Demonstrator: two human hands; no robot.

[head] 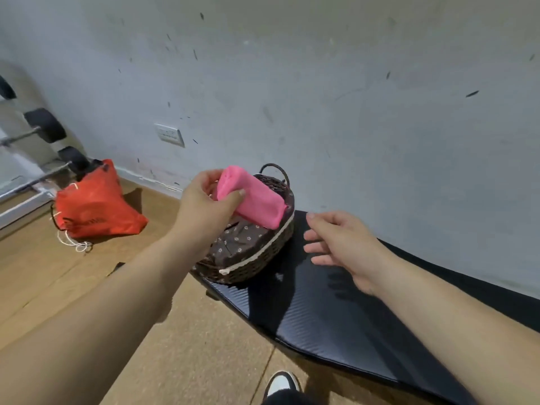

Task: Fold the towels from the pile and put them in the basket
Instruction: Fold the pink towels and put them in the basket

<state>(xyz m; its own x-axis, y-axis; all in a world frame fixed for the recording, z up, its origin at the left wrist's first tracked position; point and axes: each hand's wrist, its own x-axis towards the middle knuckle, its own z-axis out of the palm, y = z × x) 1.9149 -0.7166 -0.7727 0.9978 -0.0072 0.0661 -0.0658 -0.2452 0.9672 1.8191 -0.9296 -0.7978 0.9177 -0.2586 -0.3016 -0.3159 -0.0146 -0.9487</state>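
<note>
A folded pink towel (254, 197) is held over the dark wicker basket (257, 264), its far end resting near the basket's right rim. My left hand (204, 206) grips the towel's near end, thumb on top. The basket has a brown flowered lining and a looped handle at the back, and it stands on the left end of a black padded bench (336, 311). My right hand (339, 244) hovers over the bench to the right of the basket, fingers loosely spread and holding nothing. No pile of towels is in view.
A grey wall runs close behind the bench, with a socket (169, 135) low on it. An orange drawstring bag (96, 209) lies on the wooden floor at left, beside barbell weights (46, 125). A shoe (282, 384) shows at the bottom edge.
</note>
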